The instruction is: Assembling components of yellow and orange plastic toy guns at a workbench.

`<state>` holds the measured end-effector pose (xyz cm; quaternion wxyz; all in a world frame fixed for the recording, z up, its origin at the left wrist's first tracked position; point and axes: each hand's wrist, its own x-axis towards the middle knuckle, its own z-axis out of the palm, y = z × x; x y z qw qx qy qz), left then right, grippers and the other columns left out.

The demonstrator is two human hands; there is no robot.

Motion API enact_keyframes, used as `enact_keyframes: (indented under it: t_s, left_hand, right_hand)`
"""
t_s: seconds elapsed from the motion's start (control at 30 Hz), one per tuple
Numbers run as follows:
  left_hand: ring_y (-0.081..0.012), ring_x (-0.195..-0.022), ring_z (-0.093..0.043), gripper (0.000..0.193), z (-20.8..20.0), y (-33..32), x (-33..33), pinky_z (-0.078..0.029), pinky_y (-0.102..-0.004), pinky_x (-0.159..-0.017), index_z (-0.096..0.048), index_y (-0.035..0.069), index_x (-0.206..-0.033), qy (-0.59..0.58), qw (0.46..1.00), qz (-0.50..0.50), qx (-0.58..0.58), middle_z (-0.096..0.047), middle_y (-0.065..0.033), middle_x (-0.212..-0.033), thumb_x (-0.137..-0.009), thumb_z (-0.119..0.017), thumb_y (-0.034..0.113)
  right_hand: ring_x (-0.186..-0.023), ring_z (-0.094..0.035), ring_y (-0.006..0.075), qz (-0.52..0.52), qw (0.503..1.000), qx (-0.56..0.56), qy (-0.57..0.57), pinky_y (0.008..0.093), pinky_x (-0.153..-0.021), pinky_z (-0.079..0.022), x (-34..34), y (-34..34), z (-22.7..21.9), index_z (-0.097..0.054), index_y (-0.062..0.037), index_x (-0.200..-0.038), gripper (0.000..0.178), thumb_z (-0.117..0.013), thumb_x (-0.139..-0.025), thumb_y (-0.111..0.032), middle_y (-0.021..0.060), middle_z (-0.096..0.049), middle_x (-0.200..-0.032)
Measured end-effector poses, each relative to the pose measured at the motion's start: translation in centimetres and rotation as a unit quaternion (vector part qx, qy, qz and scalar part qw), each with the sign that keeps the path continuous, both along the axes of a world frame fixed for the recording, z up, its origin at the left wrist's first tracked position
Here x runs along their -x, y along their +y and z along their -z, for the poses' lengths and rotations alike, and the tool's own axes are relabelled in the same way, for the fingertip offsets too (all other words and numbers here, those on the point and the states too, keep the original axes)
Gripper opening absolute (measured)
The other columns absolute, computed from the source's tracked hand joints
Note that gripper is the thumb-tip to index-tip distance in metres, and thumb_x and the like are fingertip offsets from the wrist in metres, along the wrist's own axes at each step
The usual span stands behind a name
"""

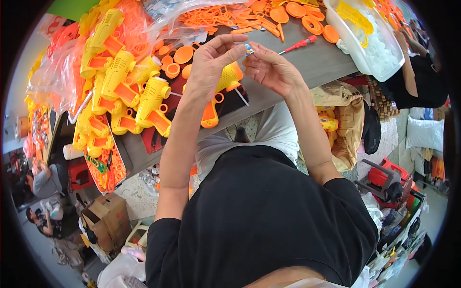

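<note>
Over the table, my left hand (213, 60) and my right hand (276, 69) meet, fingertips pinched round a small blue-and-yellow piece (249, 49). It is too small to name, and the fingers partly cover it. Beneath my hands lies a yellow toy gun body (229, 78) with an orange handle (210, 115), partly hidden by my left wrist. Just beyond my right hand, a red-handled screwdriver (301, 43) rests on the grey tabletop (319, 60).
Several yellow toy bodies with orange handles (115, 72) are piled on the left. Loose orange discs and strips (278, 14) line the far side. A white tub (389, 72) holds translucent pieces at the far right. Below the table's right edge stands a brown sack (348, 139).
</note>
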<state>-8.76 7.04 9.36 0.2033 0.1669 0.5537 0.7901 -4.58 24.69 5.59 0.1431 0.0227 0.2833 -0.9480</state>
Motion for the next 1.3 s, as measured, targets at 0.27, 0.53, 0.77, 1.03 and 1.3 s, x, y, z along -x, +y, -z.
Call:
enact_keyframes:
  t_s: [0.27, 0.53, 0.77, 1.03, 1.3]
  left_hand:
    - [-0.0067, -0.083, -0.059, 0.026, 0.7, -3.9, -0.4, -0.048, -0.0218, -0.081, -0.069, 0.005, -0.112, 0.062, 0.99, -0.115, 0.059, -0.066, -0.0003, -0.091, -0.088, -0.074, 0.013]
    - [-0.0229, -0.102, -0.059, 0.029, 4.2, -9.9, -4.0, -0.042, -0.0367, -0.088, -0.071, 0.011, -0.105, 0.444, 0.742, -0.195, 0.463, -0.066, -0.0029, -0.107, -0.078, -0.078, 0.022]
    - [-0.0219, -0.101, -0.059, 0.022, 5.3, -10.0, -4.1, -0.042, -0.0359, -0.088, -0.074, 0.01, -0.099, 0.374, 0.822, -0.223, 0.367, -0.067, -0.0027, -0.104, -0.079, -0.078, 0.017]
    - [-0.0228, -0.102, -0.059, 0.022, 5.7, -9.5, -4.1, -0.043, -0.0367, -0.09, -0.074, 0.009, -0.099, 0.373, 0.821, -0.233, 0.363, -0.067, -0.003, -0.104, -0.079, -0.078, 0.016]
    - [-0.0229, -0.108, -0.058, 0.026, 6.0, -9.8, -5.0, -0.043, -0.0358, -0.098, -0.075, 0.009, -0.106, 0.262, 0.883, -0.239, 0.307, -0.064, -0.0067, -0.112, -0.079, -0.077, 0.011]
  right_hand:
    - [-0.076, -0.056, 0.0056, 0.116, 0.946, -0.288, 0.091, 0.0206, -0.065, -0.043, -0.2, -4.0, -1.1, -0.058, -0.0048, -0.104, 0.022, -0.072, -0.09, -0.013, -0.0008, -0.061, -0.086]
    - [-0.076, -0.055, 0.0035, 0.163, 0.837, -0.499, 0.154, 0.0187, -0.068, -0.045, -1.0, -3.5, 0.2, -0.06, -0.0021, -0.101, 0.023, -0.075, -0.086, -0.011, -0.0022, -0.06, -0.084]
    - [-0.071, -0.056, 0.005, 0.189, 0.712, -0.649, 0.189, 0.021, -0.065, -0.045, -0.3, -4.5, -0.4, -0.063, -0.0023, -0.098, 0.021, -0.075, -0.083, -0.009, -0.0001, -0.064, -0.079]
    - [-0.064, -0.056, 0.0063, 0.148, 0.715, -0.652, 0.205, 0.0215, -0.057, -0.044, 0.2, -7.6, -0.2, -0.064, -0.0023, -0.095, 0.017, -0.074, -0.083, -0.009, 0.002, -0.065, -0.073]
    - [-0.11, -0.054, 0.0209, 0.104, 0.52, -0.756, 0.384, 0.0415, -0.098, -0.034, -0.9, -7.0, -1.1, -0.068, -0.0088, -0.1, 0.018, -0.072, -0.084, -0.013, 0.0027, -0.06, -0.12]
